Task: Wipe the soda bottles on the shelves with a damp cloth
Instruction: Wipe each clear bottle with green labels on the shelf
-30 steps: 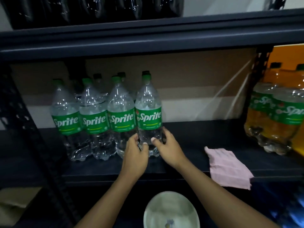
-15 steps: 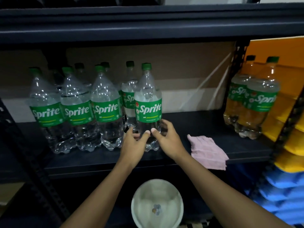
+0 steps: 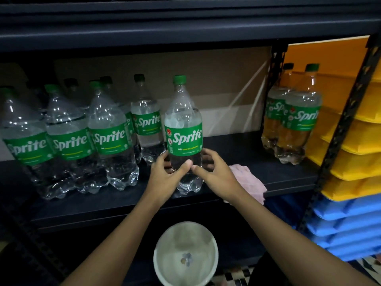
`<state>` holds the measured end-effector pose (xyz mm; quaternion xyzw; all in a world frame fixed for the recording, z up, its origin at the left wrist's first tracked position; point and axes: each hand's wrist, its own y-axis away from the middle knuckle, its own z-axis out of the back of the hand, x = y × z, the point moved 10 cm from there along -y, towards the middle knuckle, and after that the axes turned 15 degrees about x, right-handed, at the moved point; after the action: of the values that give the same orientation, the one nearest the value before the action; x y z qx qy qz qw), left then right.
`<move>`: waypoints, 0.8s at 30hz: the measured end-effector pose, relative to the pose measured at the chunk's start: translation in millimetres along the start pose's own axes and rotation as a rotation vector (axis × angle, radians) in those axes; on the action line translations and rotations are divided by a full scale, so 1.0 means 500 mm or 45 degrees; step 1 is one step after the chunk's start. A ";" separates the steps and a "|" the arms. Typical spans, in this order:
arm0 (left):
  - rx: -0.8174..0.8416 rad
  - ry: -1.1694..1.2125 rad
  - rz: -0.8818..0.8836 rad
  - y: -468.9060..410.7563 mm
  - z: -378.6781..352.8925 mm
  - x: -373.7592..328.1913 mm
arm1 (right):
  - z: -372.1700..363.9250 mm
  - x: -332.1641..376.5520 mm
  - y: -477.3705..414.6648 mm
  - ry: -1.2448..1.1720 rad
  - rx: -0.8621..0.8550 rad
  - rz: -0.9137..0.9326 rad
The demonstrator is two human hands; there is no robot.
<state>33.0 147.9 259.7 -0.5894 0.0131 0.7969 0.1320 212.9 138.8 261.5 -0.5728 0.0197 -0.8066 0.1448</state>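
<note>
- On my feed, both hands are on one Sprite bottle [image 3: 184, 139] — clear, with a green cap and its green label facing me. It is upright near the front edge of the dark shelf [image 3: 247, 153].
- The left hand [image 3: 165, 178] is wrapped round the bottle's lower body from the left, just below the label. Its fingers curl behind the bottle and its thumb lies across the front.
- The right hand [image 3: 214, 174] clasps the same band from the right, and the two thumb tips almost meet on the front of the bottle.
- I can't tell whether the base bears on the shelf or sits just off it.
- To the left stands a row of bottles [image 3: 111, 139] of the same kind, apart from the gripped one, with more behind them.
- The pink cloth [image 3: 249, 178] lies crumpled on the shelf just right of the right hand. The wrist hides part of it and one edge hangs over the front — neither hand holds it.
- Two more bottles [image 3: 299, 120] stand at the shelf's right end, well apart from the gripped one.
- Below the shelf, between the forearms, sits a white bowl [image 3: 185, 254]. Something small lies in its bottom, too blurred to name.
- Yellow bins [image 3: 354, 141] are stacked over blue bins [image 3: 346, 223] at the right edge.
</note>
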 end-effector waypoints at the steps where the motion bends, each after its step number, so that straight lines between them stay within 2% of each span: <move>1: 0.011 -0.024 -0.007 -0.001 0.000 -0.004 | 0.018 -0.003 0.001 0.106 -0.028 -0.008; 4: 0.051 0.025 0.009 -0.001 -0.008 0.001 | 0.091 -0.035 0.002 0.826 -0.168 -0.294; 6: 0.062 0.041 0.007 0.000 -0.013 0.001 | 0.111 -0.089 -0.002 1.132 -0.080 -0.546; 9: 0.053 0.056 -0.009 -0.002 -0.015 0.002 | 0.110 -0.161 -0.012 1.233 0.053 -0.723; 12: 0.049 0.058 -0.014 -0.003 -0.012 0.005 | 0.108 -0.160 -0.017 1.206 -0.024 -0.644; 16: 0.041 0.070 -0.002 0.000 -0.002 0.002 | 0.125 -0.116 -0.011 0.884 -0.120 -0.457; 19: -0.164 0.075 -0.048 0.020 0.034 -0.010 | 0.153 -0.050 -0.001 0.327 -0.151 -0.233; 22: -0.459 -0.033 -0.364 0.074 0.081 -0.092 | 0.167 -0.003 0.018 -0.358 -0.101 -0.150; 24: -0.476 -0.165 -0.589 0.104 0.080 -0.172 | 0.162 0.021 0.027 -0.629 -0.007 -0.123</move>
<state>6.7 88.1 345.9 -0.5386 -0.2771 0.7702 0.1998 287.8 133.8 296.4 -0.7533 -0.0415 -0.6479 0.1050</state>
